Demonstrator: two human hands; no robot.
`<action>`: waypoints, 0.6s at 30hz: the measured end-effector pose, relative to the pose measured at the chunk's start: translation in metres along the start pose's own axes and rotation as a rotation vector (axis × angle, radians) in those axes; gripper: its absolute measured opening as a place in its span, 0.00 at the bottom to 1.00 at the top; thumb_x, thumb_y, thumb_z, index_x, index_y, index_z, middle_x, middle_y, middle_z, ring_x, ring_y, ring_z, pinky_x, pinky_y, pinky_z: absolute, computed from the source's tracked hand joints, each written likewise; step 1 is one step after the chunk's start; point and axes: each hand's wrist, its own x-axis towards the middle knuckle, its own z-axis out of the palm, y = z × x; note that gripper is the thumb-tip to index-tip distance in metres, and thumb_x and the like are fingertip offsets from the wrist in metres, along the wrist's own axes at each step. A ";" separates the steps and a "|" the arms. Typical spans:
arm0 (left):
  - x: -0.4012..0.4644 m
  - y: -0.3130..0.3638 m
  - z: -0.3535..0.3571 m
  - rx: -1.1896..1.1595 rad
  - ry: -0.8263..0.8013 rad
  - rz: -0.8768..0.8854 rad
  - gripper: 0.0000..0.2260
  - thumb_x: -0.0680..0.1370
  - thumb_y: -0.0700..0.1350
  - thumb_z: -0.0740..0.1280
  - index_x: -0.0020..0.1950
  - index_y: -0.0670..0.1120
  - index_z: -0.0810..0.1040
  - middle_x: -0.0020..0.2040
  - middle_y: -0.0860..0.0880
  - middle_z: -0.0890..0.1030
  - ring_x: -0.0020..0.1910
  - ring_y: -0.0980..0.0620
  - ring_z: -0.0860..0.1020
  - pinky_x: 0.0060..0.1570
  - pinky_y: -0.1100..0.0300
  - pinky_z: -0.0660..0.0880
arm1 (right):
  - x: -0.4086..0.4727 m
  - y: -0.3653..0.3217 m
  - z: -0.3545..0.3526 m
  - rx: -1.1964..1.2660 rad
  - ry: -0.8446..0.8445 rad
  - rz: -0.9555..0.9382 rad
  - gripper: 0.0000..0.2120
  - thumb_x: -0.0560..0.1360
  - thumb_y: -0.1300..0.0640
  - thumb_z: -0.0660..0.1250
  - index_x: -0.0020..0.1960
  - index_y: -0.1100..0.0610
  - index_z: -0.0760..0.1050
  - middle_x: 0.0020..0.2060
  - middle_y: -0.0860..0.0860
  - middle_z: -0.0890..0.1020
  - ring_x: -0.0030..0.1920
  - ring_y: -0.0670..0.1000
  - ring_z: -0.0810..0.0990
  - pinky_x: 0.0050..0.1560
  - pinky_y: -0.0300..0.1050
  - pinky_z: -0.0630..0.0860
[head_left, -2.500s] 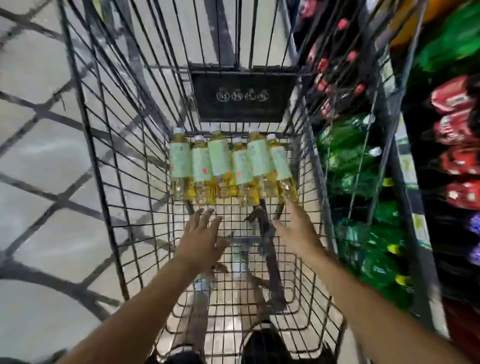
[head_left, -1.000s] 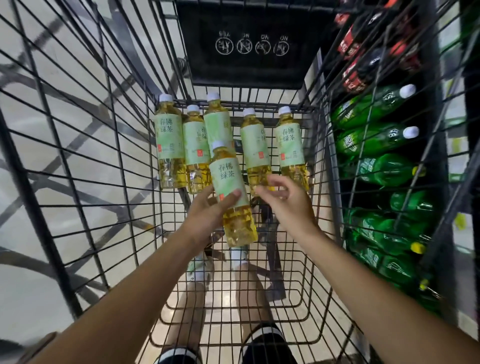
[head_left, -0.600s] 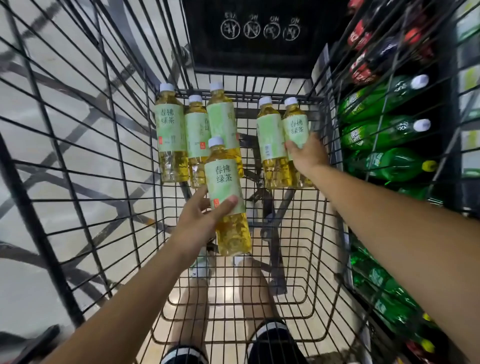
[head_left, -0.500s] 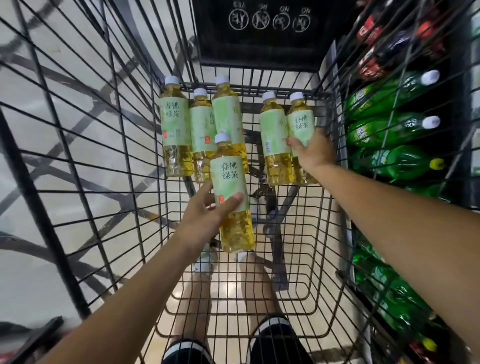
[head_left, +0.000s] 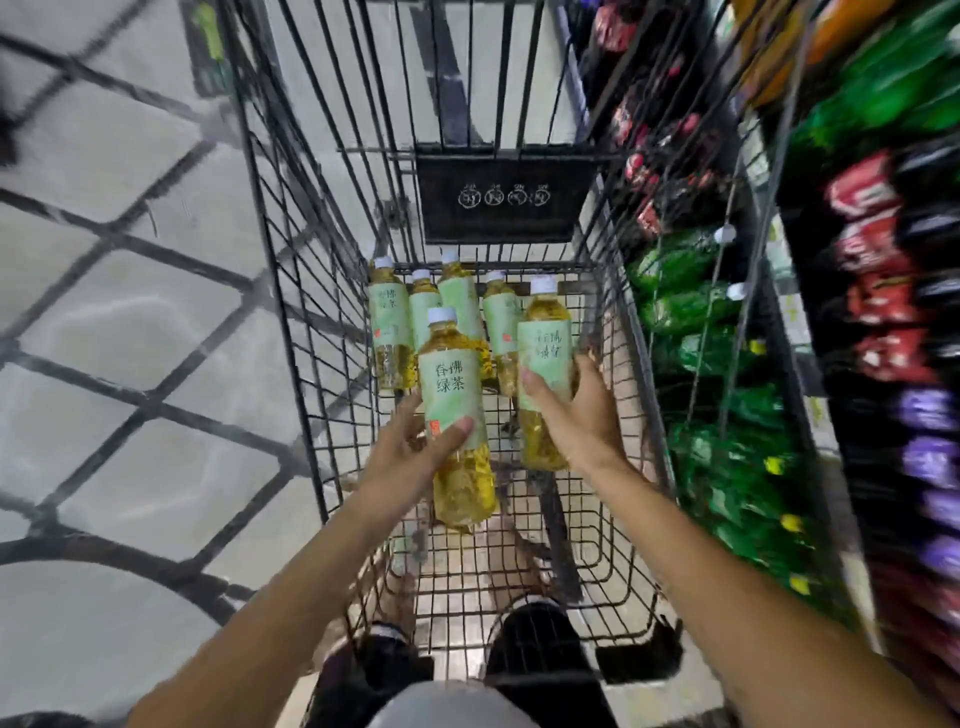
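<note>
Left hand grips left bottle, right hand grips right bottle; both roughly upright, mid-cart. Four bottles stand just ahead at far end, right hand nearer.

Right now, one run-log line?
left hand holds front tea bottle | right hand holds right tea bottle | cart: four more bottles at far end

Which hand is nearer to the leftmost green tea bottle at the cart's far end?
Left. The left hand, gripping one bottle, is just short of the leftmost bottle; the right hand, gripping another bottle, is farther to its right.
</note>
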 end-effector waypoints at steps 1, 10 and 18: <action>-0.019 0.008 -0.002 -0.001 -0.013 0.018 0.26 0.78 0.51 0.71 0.75 0.55 0.67 0.61 0.51 0.80 0.53 0.53 0.83 0.35 0.67 0.80 | -0.026 -0.008 -0.004 0.018 0.006 -0.018 0.23 0.76 0.47 0.73 0.66 0.52 0.71 0.47 0.42 0.81 0.40 0.39 0.82 0.31 0.27 0.75; -0.147 0.033 -0.046 0.216 -0.210 0.255 0.35 0.72 0.60 0.78 0.75 0.56 0.69 0.67 0.50 0.80 0.67 0.47 0.78 0.66 0.43 0.76 | -0.222 -0.035 -0.027 0.175 0.155 -0.133 0.31 0.72 0.43 0.75 0.71 0.51 0.71 0.58 0.48 0.84 0.51 0.40 0.84 0.50 0.42 0.82; -0.239 0.035 -0.040 0.282 -0.463 0.375 0.30 0.70 0.52 0.79 0.70 0.60 0.73 0.64 0.51 0.83 0.65 0.48 0.80 0.62 0.44 0.78 | -0.362 0.002 -0.051 0.235 0.399 -0.145 0.29 0.72 0.40 0.75 0.69 0.42 0.70 0.56 0.38 0.83 0.55 0.38 0.82 0.59 0.54 0.80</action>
